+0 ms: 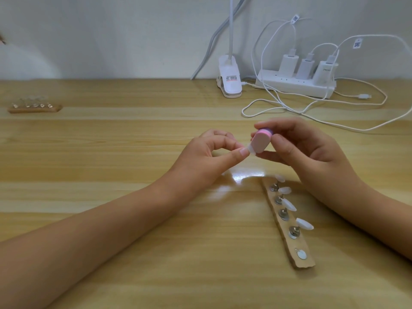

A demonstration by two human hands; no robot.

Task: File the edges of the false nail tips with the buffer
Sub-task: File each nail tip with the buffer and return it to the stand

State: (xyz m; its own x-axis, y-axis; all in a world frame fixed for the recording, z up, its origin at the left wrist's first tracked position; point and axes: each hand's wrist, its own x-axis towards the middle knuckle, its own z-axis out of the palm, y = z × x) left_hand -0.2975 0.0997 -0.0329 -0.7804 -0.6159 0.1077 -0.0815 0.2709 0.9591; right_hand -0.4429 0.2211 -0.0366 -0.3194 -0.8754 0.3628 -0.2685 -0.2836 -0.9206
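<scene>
My left hand (207, 156) pinches a small clear false nail tip (318, 149) between thumb and forefinger above the table. My right hand (310, 150) holds a small pink buffer block (329, 141) by its sides, its flat face pressed against the tip's edge. Below my right hand a wooden holder strip (289, 221) lies on the table, carrying several white nail tips (304, 224) on metal stands. The slot nearest me shows only a bare metal disc (301, 254).
A second wooden holder with clear tips (34, 105) sits far left. At the back right stand a white clip lamp base (74, 80), a power strip with chargers (296, 82) and loose white cables (312, 108) trailing over the wooden table (133, 253).
</scene>
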